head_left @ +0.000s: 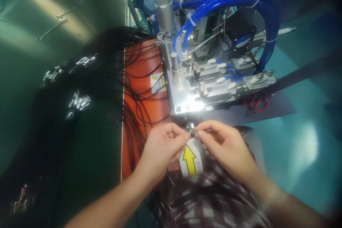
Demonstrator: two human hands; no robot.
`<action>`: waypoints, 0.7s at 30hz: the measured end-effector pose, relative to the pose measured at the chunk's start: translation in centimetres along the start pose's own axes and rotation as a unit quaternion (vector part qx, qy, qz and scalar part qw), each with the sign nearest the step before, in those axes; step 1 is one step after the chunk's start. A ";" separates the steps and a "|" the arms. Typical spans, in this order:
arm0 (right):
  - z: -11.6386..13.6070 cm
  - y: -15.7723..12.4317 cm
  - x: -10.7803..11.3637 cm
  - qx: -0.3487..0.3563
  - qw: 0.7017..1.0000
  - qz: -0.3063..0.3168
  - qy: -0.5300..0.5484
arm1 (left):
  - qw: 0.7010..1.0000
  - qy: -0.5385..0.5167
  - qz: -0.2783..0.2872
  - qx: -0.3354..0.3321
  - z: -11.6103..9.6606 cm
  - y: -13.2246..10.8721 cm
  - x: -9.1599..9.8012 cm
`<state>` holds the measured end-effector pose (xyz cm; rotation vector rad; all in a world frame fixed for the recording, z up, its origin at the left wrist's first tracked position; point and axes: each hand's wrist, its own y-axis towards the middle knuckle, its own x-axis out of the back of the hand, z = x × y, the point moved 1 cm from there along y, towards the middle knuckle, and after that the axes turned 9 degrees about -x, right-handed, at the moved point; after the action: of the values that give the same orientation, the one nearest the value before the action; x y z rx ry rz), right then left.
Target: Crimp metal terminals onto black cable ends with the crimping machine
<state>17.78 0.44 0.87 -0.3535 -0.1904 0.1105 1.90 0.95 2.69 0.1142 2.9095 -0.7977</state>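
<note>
- Head view: the yellow arrow [190,162] is my landmark, and both hands meet just beyond its tip.
- Left hand [165,144], beyond the arrow and to its left, holds thin wires [190,133] in a narrow pinch, probably because such fine ends need fingertip control.
- Right hand [227,140], beyond the arrow and to its right, closes its thumb and forefinger narrowly on a small dark part [193,134]; its exact kind I cannot tell.
- Black cables [139,110] lie across the orange plate [159,105], left of the arrow, perhaps so their ends stay near the machine [184,96], which stands beyond the arrow.
- Red-handled pliers [261,105] lie far right of the arrow, maybe kept within reach.
</note>
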 end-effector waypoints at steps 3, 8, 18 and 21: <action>0.4 0.5 0.1 -0.009 1.000 0.005 0.010 | 1.000 -0.002 0.004 0.011 0.1 0.1 0.0; 0.9 0.9 -0.1 -0.025 0.999 0.044 0.005 | 0.999 -0.009 0.019 0.029 0.3 0.2 0.1; 0.1 0.7 -1.0 -0.060 0.989 0.071 0.111 | 0.997 -0.069 0.030 -0.010 0.5 0.2 0.6; 0.2 0.5 -1.2 -0.068 0.987 0.071 0.130 | 0.996 -0.081 0.034 -0.012 0.6 0.2 0.6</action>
<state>16.54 0.81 0.64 -0.5145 0.0859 0.1916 1.39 0.84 2.04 0.1387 2.7455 -0.7262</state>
